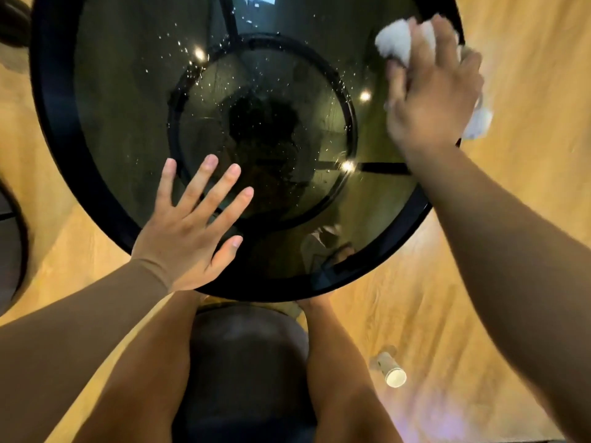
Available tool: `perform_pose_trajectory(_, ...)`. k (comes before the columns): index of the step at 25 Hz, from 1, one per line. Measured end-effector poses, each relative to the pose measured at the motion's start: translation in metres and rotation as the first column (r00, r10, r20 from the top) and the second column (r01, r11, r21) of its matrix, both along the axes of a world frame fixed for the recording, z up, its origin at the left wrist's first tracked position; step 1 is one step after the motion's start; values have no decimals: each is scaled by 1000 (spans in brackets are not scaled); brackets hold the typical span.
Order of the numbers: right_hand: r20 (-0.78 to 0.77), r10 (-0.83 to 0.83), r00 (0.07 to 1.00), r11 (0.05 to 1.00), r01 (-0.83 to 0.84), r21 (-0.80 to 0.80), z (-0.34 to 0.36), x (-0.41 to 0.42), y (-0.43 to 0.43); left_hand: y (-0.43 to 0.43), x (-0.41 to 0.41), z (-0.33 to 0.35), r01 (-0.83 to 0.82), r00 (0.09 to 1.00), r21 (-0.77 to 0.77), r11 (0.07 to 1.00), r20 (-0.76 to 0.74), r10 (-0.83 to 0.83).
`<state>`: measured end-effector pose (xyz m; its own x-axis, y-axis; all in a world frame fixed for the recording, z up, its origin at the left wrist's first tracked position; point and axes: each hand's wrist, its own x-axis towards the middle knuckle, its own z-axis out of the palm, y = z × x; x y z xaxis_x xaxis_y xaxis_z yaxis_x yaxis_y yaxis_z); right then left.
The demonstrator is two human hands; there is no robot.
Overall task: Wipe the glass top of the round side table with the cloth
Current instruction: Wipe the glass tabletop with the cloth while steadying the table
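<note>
A round side table with a dark glass top [128,123] and a black rim fills the upper middle of the head view. Small water droplets speckle the glass around its centre. My right hand [431,100] presses a crumpled white cloth [395,39] on the glass at the table's far right edge; cloth pokes out above the fingers and to the right of the hand. My left hand [192,231] lies flat on the near left part of the glass, fingers spread, holding nothing.
Wooden floor [527,123] surrounds the table. A white cup [391,369] lies on its side on the floor at the lower right. My legs and a dark round seat [246,353] sit just below the table's near rim. Another dark object shows at the left edge.
</note>
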<state>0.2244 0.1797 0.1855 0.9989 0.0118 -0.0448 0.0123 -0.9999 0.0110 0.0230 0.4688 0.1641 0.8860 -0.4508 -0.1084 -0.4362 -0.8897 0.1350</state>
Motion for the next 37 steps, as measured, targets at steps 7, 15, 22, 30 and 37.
perform_pose_trajectory(7,-136,490,861,862,-456,223,18,-264,67,1,0,-2,-2,1000,-14,1000,-24,2)
perform_pose_trajectory(15,98,449,888,875,-459,152,-5,-116,25,1,0,-2,-5,999,-27,1000,-42,4)
perform_pose_trajectory(22,152,-61,986,994,46,98,-14,45,-32,0,-1,-1,4,999,-24,1000,-40,-5)
perform_pose_trajectory(30,245,-120,962,971,63,231,-20,39,-34,-3,-1,-7,1,995,-51,999,101,4)
perform_pose_trajectory(37,127,-25,992,982,0,188,-16,-106,-2,-5,-18,11,-224,958,11,974,188,219)
